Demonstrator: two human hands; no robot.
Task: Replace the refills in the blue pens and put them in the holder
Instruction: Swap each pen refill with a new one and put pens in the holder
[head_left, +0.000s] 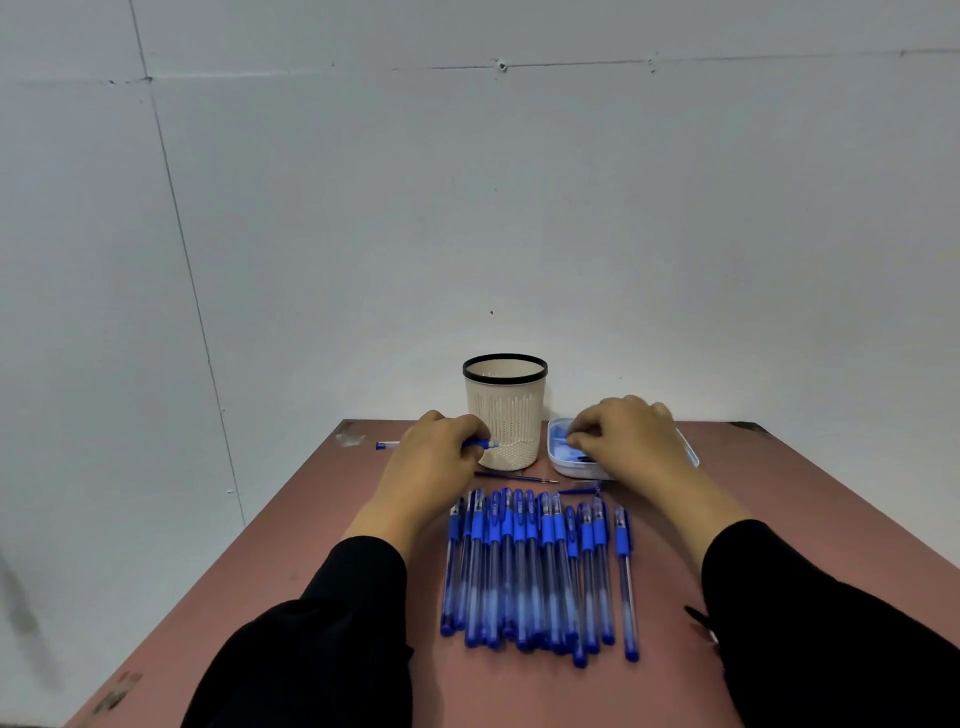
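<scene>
Pale grey wall panels rise behind a reddish-brown table (322, 545) on which everything is laid out. Both hands sit at the far end of it. The left hand (434, 457) curls round a blue pen (480, 444) whose long axis runs crosswise, its tip end poking out to the right and just meeting the base of the cream holder (506, 415); a clear piece with a blue end (387, 445) shows on the far left of that hand, and I cannot tell if it is the same pen's barrel. The right hand (623, 441) hovers over a small white tray (563, 467) just right of the holder, fingers bent down into the bluish contents; whether they pinch anything is hidden. A loose thin refill (514, 477) lies crosswise between the hands, nearer than the holder, closer to the left hand. Nearer still, between the two forearms, a row of capped blue pens (540, 566) lies side by side with long axes pointing away towards the holder. The next move likely turns on bringing a fresh refill leftwards, in line with the held pen.
</scene>
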